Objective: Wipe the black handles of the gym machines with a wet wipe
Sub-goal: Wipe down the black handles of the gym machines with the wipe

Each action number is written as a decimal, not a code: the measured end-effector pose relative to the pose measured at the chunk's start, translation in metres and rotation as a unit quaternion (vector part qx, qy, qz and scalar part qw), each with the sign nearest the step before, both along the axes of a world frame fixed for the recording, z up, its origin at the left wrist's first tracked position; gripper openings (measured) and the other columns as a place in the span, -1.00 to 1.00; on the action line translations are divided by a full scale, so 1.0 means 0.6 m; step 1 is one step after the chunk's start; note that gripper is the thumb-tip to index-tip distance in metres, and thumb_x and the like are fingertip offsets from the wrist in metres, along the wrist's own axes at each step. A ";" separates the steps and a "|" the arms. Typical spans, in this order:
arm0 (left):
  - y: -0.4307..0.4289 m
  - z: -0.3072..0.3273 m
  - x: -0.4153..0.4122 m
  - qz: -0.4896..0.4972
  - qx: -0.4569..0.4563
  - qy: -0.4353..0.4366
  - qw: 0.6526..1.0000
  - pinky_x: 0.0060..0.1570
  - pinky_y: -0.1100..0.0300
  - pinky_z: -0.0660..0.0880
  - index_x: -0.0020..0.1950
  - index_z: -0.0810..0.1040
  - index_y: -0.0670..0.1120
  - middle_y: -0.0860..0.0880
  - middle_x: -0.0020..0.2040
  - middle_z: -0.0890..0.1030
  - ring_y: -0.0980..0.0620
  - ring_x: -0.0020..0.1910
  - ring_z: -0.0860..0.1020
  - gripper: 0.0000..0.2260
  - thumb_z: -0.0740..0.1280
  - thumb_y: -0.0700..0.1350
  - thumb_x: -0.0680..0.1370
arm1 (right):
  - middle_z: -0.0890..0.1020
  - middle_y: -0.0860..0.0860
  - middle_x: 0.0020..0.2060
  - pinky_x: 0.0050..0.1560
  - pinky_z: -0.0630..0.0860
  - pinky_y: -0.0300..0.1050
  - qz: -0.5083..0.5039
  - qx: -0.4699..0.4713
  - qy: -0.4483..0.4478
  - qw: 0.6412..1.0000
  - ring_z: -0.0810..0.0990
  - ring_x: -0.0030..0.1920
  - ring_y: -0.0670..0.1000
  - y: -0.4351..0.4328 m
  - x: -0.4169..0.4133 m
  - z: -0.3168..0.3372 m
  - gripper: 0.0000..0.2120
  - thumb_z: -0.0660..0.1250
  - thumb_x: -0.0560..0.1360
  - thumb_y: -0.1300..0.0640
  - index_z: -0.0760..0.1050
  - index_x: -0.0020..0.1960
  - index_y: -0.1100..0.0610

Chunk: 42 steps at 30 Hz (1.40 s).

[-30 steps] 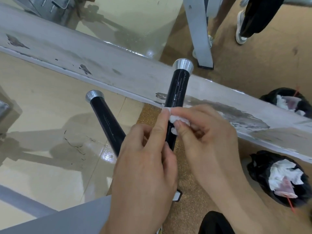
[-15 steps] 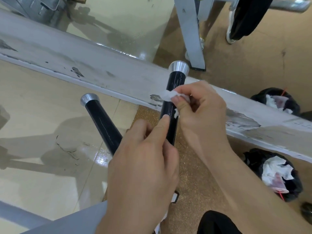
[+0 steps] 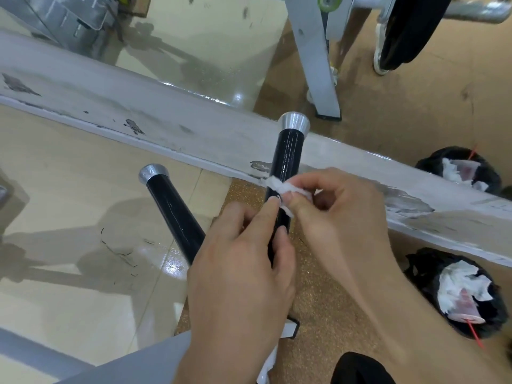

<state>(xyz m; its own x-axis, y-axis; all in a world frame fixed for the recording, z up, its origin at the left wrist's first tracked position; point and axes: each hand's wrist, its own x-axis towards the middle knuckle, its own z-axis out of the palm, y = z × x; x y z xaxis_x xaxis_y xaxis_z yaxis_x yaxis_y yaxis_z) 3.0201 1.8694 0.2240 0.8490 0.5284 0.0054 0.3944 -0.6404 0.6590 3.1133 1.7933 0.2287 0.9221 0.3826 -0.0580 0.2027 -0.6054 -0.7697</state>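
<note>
Two black handles with silver end caps stick up from a grey machine frame. My left hand (image 3: 243, 275) grips the lower part of the right handle (image 3: 288, 156). Around the middle of that handle a crumpled white wet wipe (image 3: 282, 188) is pressed, pinched by the fingers of my right hand (image 3: 340, 212). The left handle (image 3: 169, 206) stands free, with its base hidden behind my left hand.
A worn white beam (image 3: 166, 134) crosses behind the handles. Two black bags of used tissues (image 3: 460, 292) (image 3: 457, 170) lie on the brown floor at right. A white machine leg (image 3: 318, 65) and another person's shoe (image 3: 381, 59) are at the top.
My right hand slid the wipe up the right handle toward the cap, then back down to its middle. My left hand kept its grip on the lower part.
</note>
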 end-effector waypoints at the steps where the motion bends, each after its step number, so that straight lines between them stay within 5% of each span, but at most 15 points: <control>1: -0.001 -0.001 0.001 0.003 0.002 -0.003 1.000 -0.43 0.37 0.28 0.17 0.60 0.07 0.13 -0.23 0.41 0.13 -0.36 0.42 -0.70 0.23 0.02 0.48 | 0.58 -0.14 -0.40 -0.25 0.53 -0.18 -0.026 0.005 0.007 1.000 0.56 -0.36 -0.13 0.010 0.019 -0.003 -0.88 0.44 0.43 0.13 0.60 -0.26 -0.05; 3: -0.002 -0.003 0.001 0.010 0.000 -0.005 1.000 -0.46 0.28 0.36 0.17 0.61 0.07 0.12 -0.24 0.42 0.11 -0.36 0.44 -0.69 0.23 0.02 0.47 | 0.55 -0.08 -0.44 -0.28 0.60 -0.02 -0.077 0.019 0.001 0.997 0.59 -0.39 -0.03 0.030 0.055 -0.009 -0.87 0.44 0.43 0.10 0.57 -0.29 -0.01; 7: -0.002 0.001 -0.001 0.004 -0.003 -0.003 1.000 -0.44 0.20 0.42 0.17 0.59 0.11 0.12 -0.24 0.41 0.11 -0.35 0.45 -0.68 0.20 0.04 0.47 | 0.51 -0.09 -0.43 -0.37 0.40 -0.36 -0.085 0.018 0.034 0.996 0.46 -0.42 -0.16 0.020 0.017 -0.011 -0.82 0.39 0.46 0.02 0.51 -0.28 0.02; 11: -0.003 0.000 0.004 0.007 0.014 -0.011 1.000 -0.44 0.20 0.42 0.17 0.61 0.06 0.12 -0.24 0.42 0.10 -0.37 0.45 -0.67 0.21 0.02 0.47 | 0.50 -0.12 -0.44 -0.33 0.36 -0.45 -0.102 0.009 -0.005 0.995 0.46 -0.38 -0.21 0.028 0.043 -0.023 -0.83 0.37 0.48 0.07 0.48 -0.28 0.04; 14: -0.004 0.000 0.004 0.007 0.007 -0.018 1.000 -0.44 0.20 0.43 0.17 0.62 0.02 0.11 -0.24 0.43 0.11 -0.37 0.46 -0.68 0.24 0.01 0.47 | 0.49 -0.11 -0.44 -0.34 0.36 -0.36 -0.131 -0.004 -0.070 0.989 0.45 -0.39 -0.12 0.047 0.087 -0.031 -0.84 0.36 0.48 0.10 0.50 -0.26 0.12; 18: -0.002 0.001 0.006 0.001 0.010 -0.005 1.000 -0.42 0.23 0.43 0.19 0.60 0.09 0.12 -0.25 0.41 0.13 -0.37 0.43 -0.67 0.22 0.03 0.47 | 0.48 -0.09 -0.44 -0.38 0.35 -0.34 -0.073 0.008 -0.018 0.997 0.44 -0.39 -0.12 0.036 0.032 -0.019 -0.84 0.33 0.48 0.11 0.48 -0.26 0.11; 22: 0.001 0.005 0.007 0.000 0.006 -0.003 1.000 -0.46 0.26 0.39 0.18 0.61 0.07 0.12 -0.28 0.42 0.15 -0.42 0.40 -0.67 0.24 0.03 0.46 | 0.53 0.04 -0.38 -0.29 0.39 -0.21 -0.115 -0.020 -0.096 0.988 0.49 -0.33 0.00 0.058 0.091 -0.023 -0.86 0.28 0.48 0.17 0.49 -0.22 0.21; 27: 0.022 0.008 0.028 -0.001 -0.038 0.013 0.999 -0.42 0.17 0.43 -0.10 0.57 0.15 0.11 -0.45 0.41 0.11 -0.40 0.45 -0.93 0.35 0.06 0.44 | 0.51 -0.02 -0.43 -0.30 0.37 -0.25 -0.062 -0.021 -0.063 0.996 0.46 -0.38 -0.09 0.043 0.042 -0.018 -0.87 0.30 0.47 0.17 0.48 -0.25 0.17; 29: 0.025 0.005 0.037 0.013 -0.057 0.006 0.998 -0.40 0.15 0.45 -0.10 0.53 0.14 0.08 -0.49 0.42 0.09 -0.39 0.47 -0.89 0.38 0.06 0.41 | 0.52 0.01 -0.42 -0.31 0.38 -0.22 -0.061 -0.029 -0.079 0.995 0.47 -0.37 -0.06 0.049 0.052 -0.018 -0.88 0.29 0.46 0.18 0.47 -0.25 0.18; 34: 0.031 0.003 0.046 0.034 -0.139 0.009 0.990 -0.39 0.29 0.41 -0.12 0.52 0.14 0.17 -0.26 0.55 0.11 -0.34 0.51 -0.87 0.40 0.07 0.39 | 0.52 0.04 -0.40 -0.30 0.37 -0.16 -0.105 -0.037 -0.111 0.988 0.48 -0.34 0.00 0.061 0.090 -0.028 -0.86 0.28 0.47 0.17 0.47 -0.23 0.21; 37: 0.038 0.002 0.051 0.046 -0.172 0.012 0.984 -0.35 0.32 0.41 -0.16 0.54 0.13 0.14 -0.34 0.55 0.14 -0.39 0.50 -0.87 0.45 0.07 0.38 | 0.50 -0.02 -0.44 -0.35 0.37 -0.23 -0.078 -0.032 -0.059 0.995 0.45 -0.38 -0.07 0.034 0.042 -0.020 -0.84 0.32 0.47 0.14 0.46 -0.26 0.14; 42: 0.041 0.002 0.057 0.059 -0.205 0.012 0.977 -0.39 0.31 0.41 -0.23 0.54 0.09 0.11 -0.33 0.56 0.16 -0.43 0.48 -0.89 0.44 0.05 0.36 | 0.49 0.06 -0.43 -0.33 0.32 -0.17 -0.084 -0.039 -0.127 0.988 0.47 -0.35 0.06 0.065 0.096 -0.030 -0.88 0.26 0.44 0.21 0.43 -0.25 0.22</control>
